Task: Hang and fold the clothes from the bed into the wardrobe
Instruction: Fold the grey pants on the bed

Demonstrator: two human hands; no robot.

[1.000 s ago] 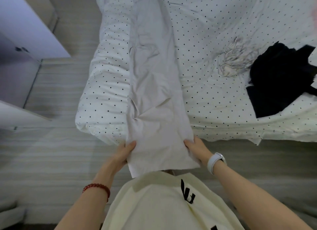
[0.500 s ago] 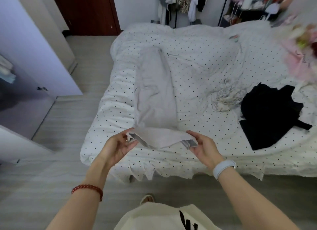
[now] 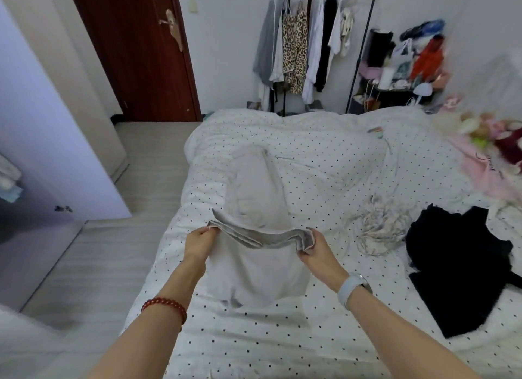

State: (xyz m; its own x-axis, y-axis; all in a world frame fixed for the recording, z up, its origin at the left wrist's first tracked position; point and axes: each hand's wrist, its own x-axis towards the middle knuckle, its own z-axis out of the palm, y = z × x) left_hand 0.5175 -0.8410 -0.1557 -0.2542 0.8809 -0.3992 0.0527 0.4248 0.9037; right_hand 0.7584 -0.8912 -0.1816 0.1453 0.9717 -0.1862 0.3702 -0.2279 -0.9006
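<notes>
- At your far left stands the open wardrobe (image 3: 42,141), its pale door swung out over the floor, well apart from the bed (image 3: 282,336)
- Your left hand (image 3: 199,241), red bead bracelet (image 3: 166,308) on its wrist, pinches the left corner of the grey trousers (image 3: 262,198) at their lifted end
- The trousers lie lengthwise on the dotted bedcover, the near part folding back over itself, the raised edge sagging between your hands
- Your right hand (image 3: 316,248), with a white watch (image 3: 353,289) on its wrist, grips the right corner, fingers curled round bunched cloth
- Further right on the bed lie a crumpled pale garment (image 3: 378,226) and a black garment (image 3: 457,265), apart from the trousers
</notes>
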